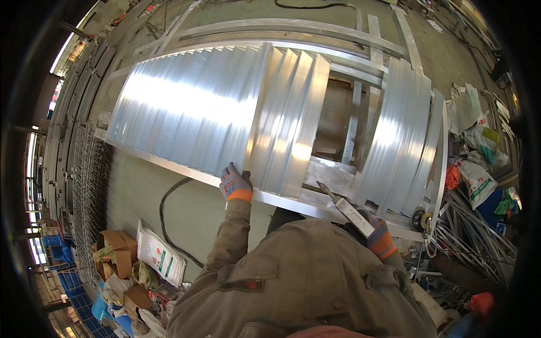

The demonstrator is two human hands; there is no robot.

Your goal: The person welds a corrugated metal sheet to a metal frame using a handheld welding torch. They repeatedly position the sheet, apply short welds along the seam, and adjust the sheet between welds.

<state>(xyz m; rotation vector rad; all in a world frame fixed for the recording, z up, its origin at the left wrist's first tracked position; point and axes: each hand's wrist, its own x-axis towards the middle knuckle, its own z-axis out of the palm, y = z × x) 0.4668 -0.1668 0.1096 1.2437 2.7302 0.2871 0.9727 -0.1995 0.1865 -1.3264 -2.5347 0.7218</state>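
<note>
In the head view, a metal frame (284, 204) bears ribbed, shiny slats (186, 121) on the left and more slats (397, 135) on the right. My left hand (236, 184), in a grey and orange glove, rests on the frame's near edge with its fingers stretched over the slats' lower ends. Closed by the near rail, my right hand (381, 236) holds a long tool (356, 217) with a pale box-shaped body and a narrow dark tip. The tip points up and left toward the gap between the slats, apart from them.
A round black fitting with a hook (420, 219) sits at the frame's near right corner. Loose metal strips (470, 225) and bags (476, 183) lie on the right. A cardboard box (116, 250), a white sack (160, 256) and a dark cable (164, 211) lie at lower left.
</note>
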